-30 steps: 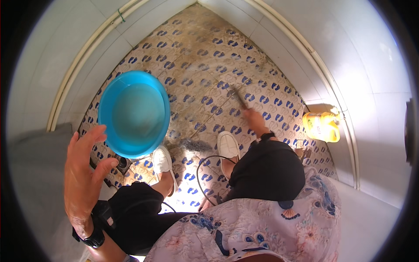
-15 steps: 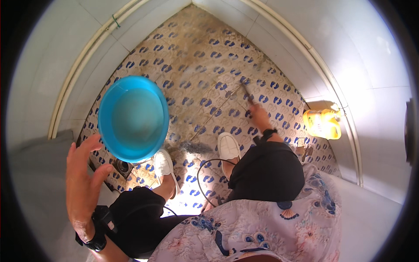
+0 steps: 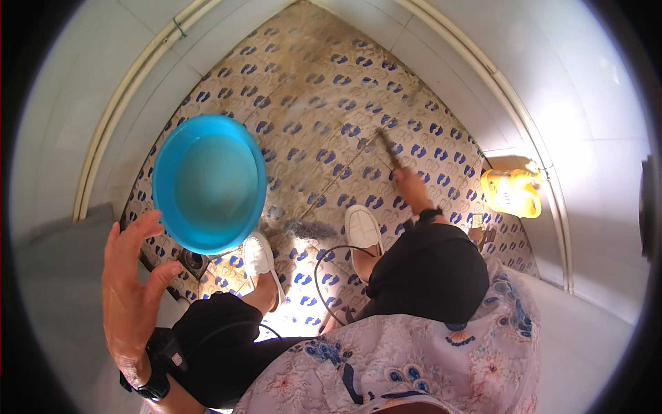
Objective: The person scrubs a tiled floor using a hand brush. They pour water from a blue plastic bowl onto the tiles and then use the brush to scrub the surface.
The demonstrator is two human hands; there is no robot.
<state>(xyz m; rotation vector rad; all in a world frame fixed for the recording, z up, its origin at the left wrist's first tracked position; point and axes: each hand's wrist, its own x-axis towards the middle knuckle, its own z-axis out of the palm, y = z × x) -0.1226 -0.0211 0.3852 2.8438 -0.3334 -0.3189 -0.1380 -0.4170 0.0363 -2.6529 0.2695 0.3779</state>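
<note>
My right hand [image 3: 412, 189] reaches down past my right knee, fingers wrapped round a thin dark tool [image 3: 389, 148]. The tool's far end meets the floor tiles or lies just above them; its exact kind is too small to make out. At the left, my left hand [image 3: 132, 279] is held up with fingers spread and thumb apart, nothing in it. Its fingertips overlap the edge of a blue plastic basin [image 3: 165, 169] in the view; whether they touch is unclear. Cloudy water stands inside the basin, which rests on the floor.
The footprint-patterned tile floor [image 3: 358, 162] narrows to a far corner between white walls with pipes [image 3: 507, 100]. A yellow jug [image 3: 512, 194] stands at the right wall. Near my white shoes [image 3: 363, 228] lie a grey fuzzy clump [image 3: 308, 230] and a floor drain [image 3: 194, 261]. A black cable [image 3: 316, 279] loops between my legs.
The dark tool and my right hand have shifted very slightly. My left hand keeps its spread pose, and the basin appears a little higher and further left as the view shifts.
</note>
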